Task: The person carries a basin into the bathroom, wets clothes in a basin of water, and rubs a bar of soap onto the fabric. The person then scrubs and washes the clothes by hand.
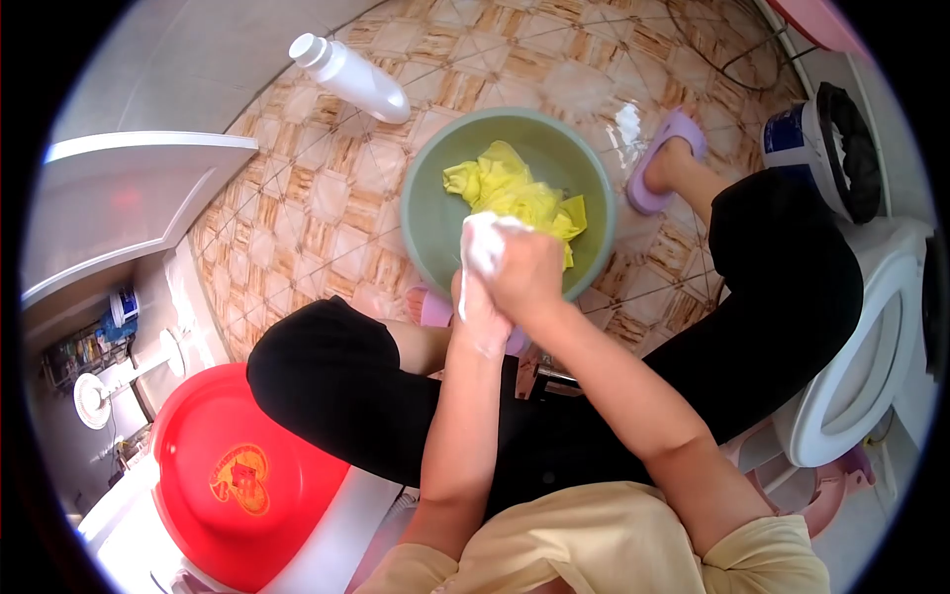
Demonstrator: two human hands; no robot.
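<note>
My left hand point(479, 309) and my right hand point(532, 273) are pressed together above the near side of a green basin point(415, 220). Both are closed, the right with its fingers wrapped against the left. A white, foamy mass point(485, 243) sits between and over them, with a white streak running down my left hand; whether it is foam alone or a soapy cloth I cannot make out. Just beyond the hands, a crumpled yellow cloth point(505, 188) lies wet in the basin.
A white bottle point(361, 82) lies on the tiled floor point(327, 188). White residue point(628, 124) is beside a pink slipper point(648, 183). A lidded bucket point(816, 148) and a white toilet seat point(861, 366) stand right; a red basin point(213, 426) is at lower left.
</note>
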